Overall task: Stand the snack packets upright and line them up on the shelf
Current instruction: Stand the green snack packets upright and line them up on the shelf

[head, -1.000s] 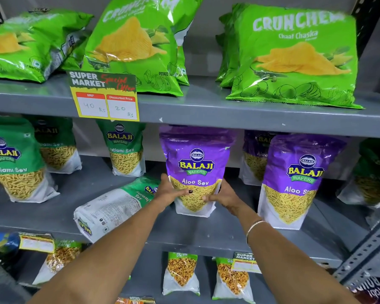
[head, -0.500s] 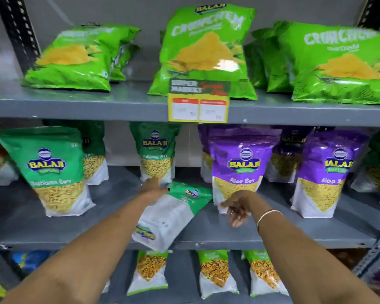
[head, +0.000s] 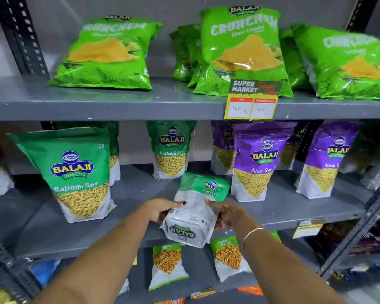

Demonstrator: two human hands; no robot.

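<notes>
- Head view looks at grey metal shelving with three shelves of snack packets.
- Both hands grip one green-and-white packet (head: 194,212) at the near edge of the middle shelf (head: 294,207).
- This packet lies flat, its back up, its green top pointing far and its white base hanging over the shelf's near edge.
- Left hand (head: 162,210) is curled round the packet's left side, thumb on top.
- Right hand (head: 228,215) is closed on the packet's right side, fingers underneath; a bangle (head: 253,232) sits on that wrist.
- Left of the hands, a large green Ratlami Sev packet (head: 75,172) stands upright near the front.
- Farther back, a smaller Ratlami Sev packet (head: 171,150) stands upright, just beyond the held packet.
- Right of the held packet, a purple Aloo Sev packet (head: 259,163) stands upright; another (head: 325,161) stands farther right, with more purple ones behind.
- On the top shelf (head: 119,106), green Crunchem bags (head: 241,53) lean back, and a price tag (head: 252,99) hangs from its edge.
- Below, on the bottom shelf, small green packets (head: 167,266) stand upright.
</notes>
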